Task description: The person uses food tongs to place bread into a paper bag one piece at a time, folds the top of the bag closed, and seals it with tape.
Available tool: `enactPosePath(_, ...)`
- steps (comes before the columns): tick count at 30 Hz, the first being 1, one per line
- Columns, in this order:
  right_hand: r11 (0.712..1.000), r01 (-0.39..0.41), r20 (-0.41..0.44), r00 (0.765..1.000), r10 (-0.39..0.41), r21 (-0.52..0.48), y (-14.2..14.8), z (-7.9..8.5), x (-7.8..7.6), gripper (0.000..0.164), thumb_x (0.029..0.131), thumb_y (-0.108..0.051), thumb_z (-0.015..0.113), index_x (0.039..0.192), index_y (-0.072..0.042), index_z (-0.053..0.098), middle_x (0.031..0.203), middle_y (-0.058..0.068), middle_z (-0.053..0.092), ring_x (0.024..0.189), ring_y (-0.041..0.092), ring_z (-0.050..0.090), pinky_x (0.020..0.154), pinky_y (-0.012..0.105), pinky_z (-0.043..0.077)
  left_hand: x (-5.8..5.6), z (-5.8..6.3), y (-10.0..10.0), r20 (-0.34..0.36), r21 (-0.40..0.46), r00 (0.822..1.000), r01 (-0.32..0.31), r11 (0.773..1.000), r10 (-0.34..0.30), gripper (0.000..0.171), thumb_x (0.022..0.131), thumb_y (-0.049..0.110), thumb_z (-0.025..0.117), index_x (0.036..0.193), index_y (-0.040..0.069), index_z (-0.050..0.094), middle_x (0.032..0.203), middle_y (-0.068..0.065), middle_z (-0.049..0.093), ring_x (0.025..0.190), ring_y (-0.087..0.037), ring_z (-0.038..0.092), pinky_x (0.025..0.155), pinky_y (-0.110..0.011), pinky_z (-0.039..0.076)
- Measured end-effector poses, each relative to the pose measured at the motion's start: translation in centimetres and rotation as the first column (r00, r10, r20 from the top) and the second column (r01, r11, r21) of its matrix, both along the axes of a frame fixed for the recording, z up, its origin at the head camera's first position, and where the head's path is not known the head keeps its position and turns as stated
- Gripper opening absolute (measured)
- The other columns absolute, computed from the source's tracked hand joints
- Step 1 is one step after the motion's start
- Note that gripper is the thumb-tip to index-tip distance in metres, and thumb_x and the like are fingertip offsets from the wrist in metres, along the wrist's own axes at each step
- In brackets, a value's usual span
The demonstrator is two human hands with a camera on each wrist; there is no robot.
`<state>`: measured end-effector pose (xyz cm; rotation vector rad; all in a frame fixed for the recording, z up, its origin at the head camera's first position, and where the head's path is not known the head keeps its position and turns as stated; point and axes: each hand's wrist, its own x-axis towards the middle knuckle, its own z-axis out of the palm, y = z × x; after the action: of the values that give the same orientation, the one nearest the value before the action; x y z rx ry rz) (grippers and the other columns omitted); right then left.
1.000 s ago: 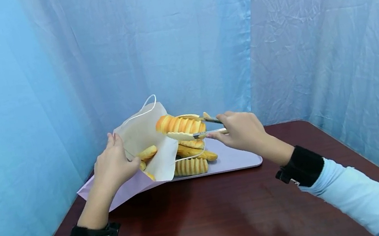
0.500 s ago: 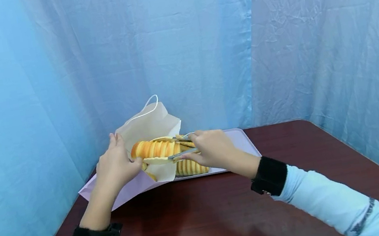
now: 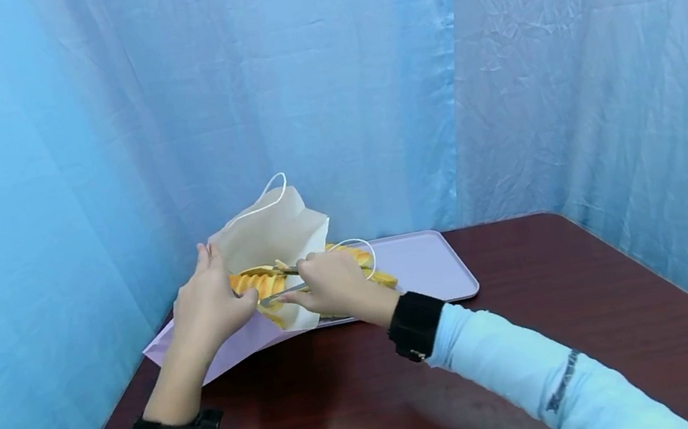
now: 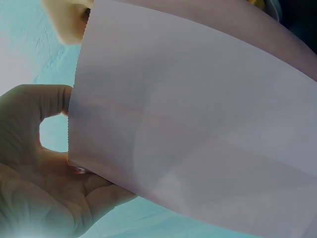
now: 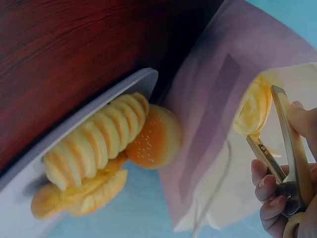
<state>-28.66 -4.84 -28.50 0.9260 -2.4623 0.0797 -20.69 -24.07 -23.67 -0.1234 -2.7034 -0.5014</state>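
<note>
My left hand holds the near-left rim of a purple paper bag, which lies tilted with its white-lined mouth facing right. In the left wrist view its thumb and fingers spread apart along the edge, fingertips hidden behind the paper. With my right hand I grip metal tongs, whose arms reach into the bag's mouth. Between them sits a ridged golden bread roll, its far end hidden by the bag and my left hand. Other bread inside is mostly covered.
A lilac tray stands right of the bag on the dark wooden table. On it are a ridged roll, a sesame bun beside the bag, and a long filled bread. A white cord handle hangs over the tray. Blue curtains surround the table.
My right hand has moved left and down, carrying the ridged bread roll in the tongs from above the tray into the bag's mouth. My left hand stays at the rim.
</note>
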Motion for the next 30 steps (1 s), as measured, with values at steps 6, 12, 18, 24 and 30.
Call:
enactPosePath(6,1.0,-0.015,0.01,1.0,0.016,-0.022,-1.7,-0.6,-1.1,0.062,0.091,-0.066,0.06,0.056,-0.021,0.037,0.049,-0.008,0.024,0.039,0.008,0.026,0.039,0.024,0.017,0.1,0.0,0.0,-0.022,-0.01,1.0,0.0,1.0,-0.001,0.089,0.084,0.023,0.065,0.151,-0.019,0.023,0.155,-0.042,0.02,0.04,-0.018,0.032,0.039,-0.031,0.033)
enactPosePath(12,0.999,-0.013,0.074,0.997,0.016,-0.049,-2.8,-0.7,-1.7,0.063,0.091,-0.066,0.06,0.056,-0.019,0.036,0.05,-0.006,0.025,0.04,0.009,0.028,0.039,0.024,0.019,0.1,-0.1,-0.2,-0.017,-0.014,1.0,-0.006,1.0,0.006,0.088,0.084,0.021,0.063,0.151,-0.02,0.022,0.155,-0.043,0.018,0.04,-0.016,0.029,0.038,-0.03,0.031)
enactPosePath(18,0.999,-0.002,0.14,0.99,0.008,-0.047,-2.9,-0.5,-1.7,0.063,0.091,-0.067,0.06,0.056,-0.019,0.038,0.05,-0.007,0.028,0.042,0.009,0.033,0.04,0.025,0.024,-0.1,-0.1,-0.7,-0.015,-0.007,1.0,-0.01,1.0,0.01,0.092,0.082,0.021,0.063,0.151,-0.02,0.02,0.155,-0.044,0.017,0.041,-0.017,0.031,0.038,-0.029,0.031)
enactPosePath(24,0.999,0.002,0.171,0.985,0.007,-0.05,-1.7,0.7,-1.5,0.058,0.091,-0.067,0.059,0.066,-0.015,0.06,0.052,-0.007,0.03,0.045,0.009,0.034,0.041,0.025,0.026,-0.1,0.2,-1.3,0.004,0.004,1.0,-0.023,1.0,0.023,0.094,0.084,0.023,0.064,0.152,-0.019,0.016,0.157,-0.043,0.014,0.044,-0.02,0.037,0.039,-0.032,0.034)
enactPosePath(30,0.99,0.07,0.177,0.983,-0.048,-0.124,2.5,2.9,-1.8,0.057,0.09,-0.068,0.06,0.083,-0.011,0.065,0.06,-0.003,0.041,0.051,0.012,0.04,0.044,0.026,0.03,-0.4,0.4,-1.6,0.002,0.018,0.998,-0.063,0.998,0.063,0.095,0.083,0.025,0.062,0.153,-0.019,0.014,0.156,-0.043,0.014,0.05,-0.027,0.043,0.042,-0.036,0.036)
